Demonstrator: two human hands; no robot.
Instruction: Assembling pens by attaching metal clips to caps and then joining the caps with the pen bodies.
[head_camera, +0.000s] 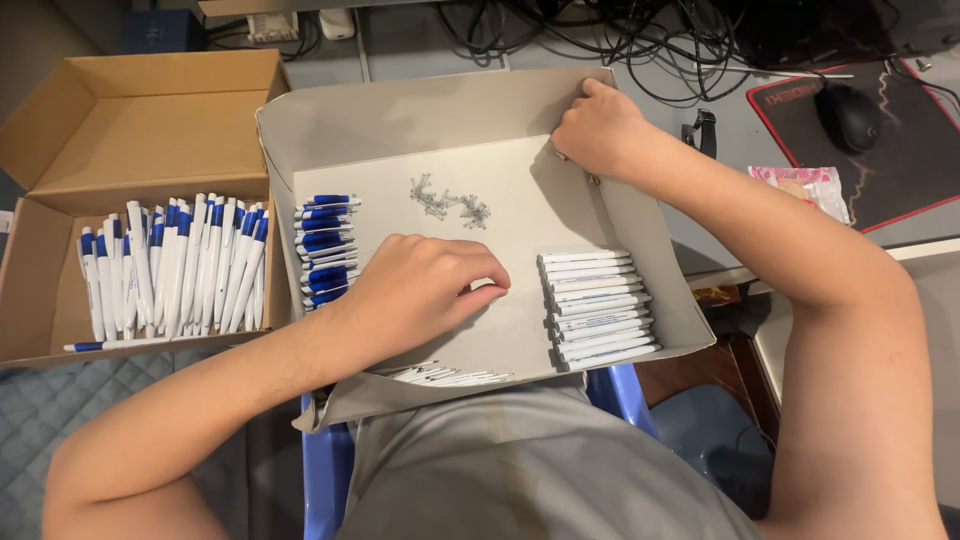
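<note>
Pinching fingers of left hand (420, 290) rest on floor of shallow grey cardboard tray (440, 110), contents unclear; right hand (600, 128) grips tray's far rim; white pen barrels (597, 310) at tray's right.

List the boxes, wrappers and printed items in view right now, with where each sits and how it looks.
Grey tray box: centre, shallow, open, holding pen parts.
Brown carton: left, open, holding white and blue pens.
Pink wrapper: right, small, crinkled, beside the mouse pad.
Mouse pad: top right, black, red edge, printed corner mark.
White pen barrels: tray's right side, stacked, small blue print.
</note>
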